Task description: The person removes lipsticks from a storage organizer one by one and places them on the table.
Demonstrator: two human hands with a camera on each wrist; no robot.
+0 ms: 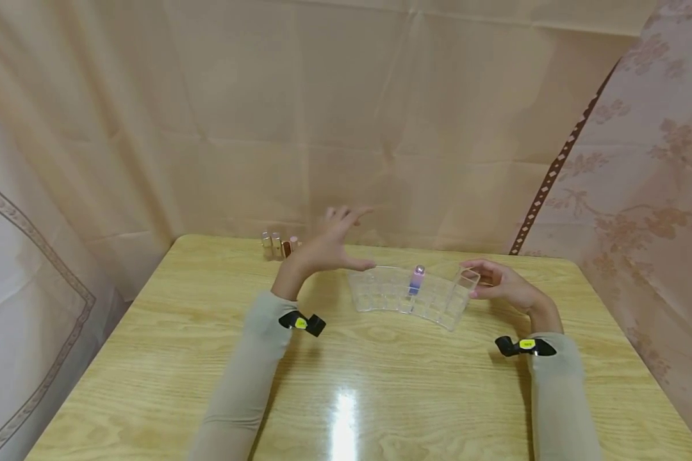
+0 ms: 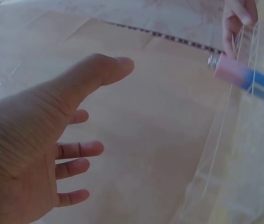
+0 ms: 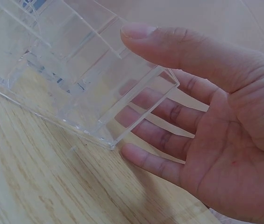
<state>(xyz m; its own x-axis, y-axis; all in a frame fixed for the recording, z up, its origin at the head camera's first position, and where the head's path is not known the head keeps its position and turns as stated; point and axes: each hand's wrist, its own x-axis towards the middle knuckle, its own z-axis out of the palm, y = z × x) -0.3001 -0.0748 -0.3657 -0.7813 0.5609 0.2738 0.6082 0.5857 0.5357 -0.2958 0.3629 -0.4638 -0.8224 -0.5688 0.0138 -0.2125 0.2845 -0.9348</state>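
Note:
A clear plastic organizer (image 1: 380, 301) with many compartments, curved in shape, stands on the table. Upright in one of its middle compartments is a small pink-to-blue bottle (image 1: 417, 280) with a silver top, seen also in the left wrist view (image 2: 237, 74). My right hand (image 1: 507, 288) holds the organizer's right end, its fingers behind the clear wall and its thumb on the near side. Above the organizer's left end my left hand (image 1: 329, 246) is raised, thumb apart from the fingers, with nothing in it. In the left wrist view that hand (image 2: 43, 126) is plainly clear of the bottle.
Several small gold and dark tubes (image 1: 273, 246) stand near the table's back edge, partly behind my left wrist. A beige curtain (image 1: 346, 128) hangs behind the wooden table (image 1: 415, 397); a patterned cloth (image 1: 657, 192) hangs at the right.

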